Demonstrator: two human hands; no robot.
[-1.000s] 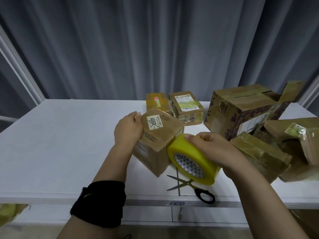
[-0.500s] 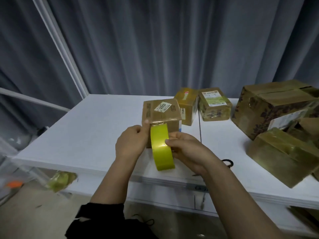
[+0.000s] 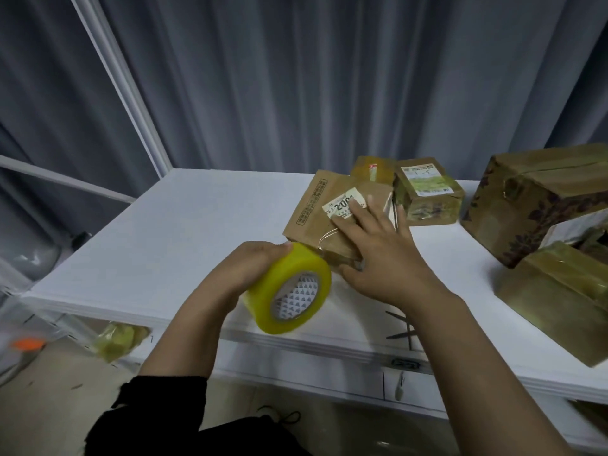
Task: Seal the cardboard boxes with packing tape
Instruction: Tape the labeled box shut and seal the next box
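Holding the yellow tape roll [image 3: 289, 292] is the left hand [image 3: 245, 274], just below the middle of the frame. Its fingers are curled round the top of the roll and grip it. The roll is tipped so its round hole faces down and to the right. It hangs over the front part of the white table [image 3: 171, 232]. Its top edge is right against the near corner of the small box [image 3: 316, 215]. A thin bit of tape seems to run from the roll onto that box, but it is hard to see.

The right hand [image 3: 381, 248] lies flat on top of the small box, in the middle of the frame. Its fingers [image 3: 358, 212] are straight and spread apart, and they press down on the cardboard. One fingertip covers part of the white label [image 3: 340, 205]. The thumb is low down at the front of the box.

Just behind the small box sits a box with a red mark [image 3: 373, 169]. Beside it, to the right, is a box with a green label [image 3: 427, 192]. A big box [image 3: 533, 199] stands at the right edge. A shiny taped box [image 3: 559, 291] lies at the lower right. The scissors [image 3: 404, 327] peek out from behind the right arm, near the table's front edge. A grey curtain [image 3: 329, 77] fills the top half.
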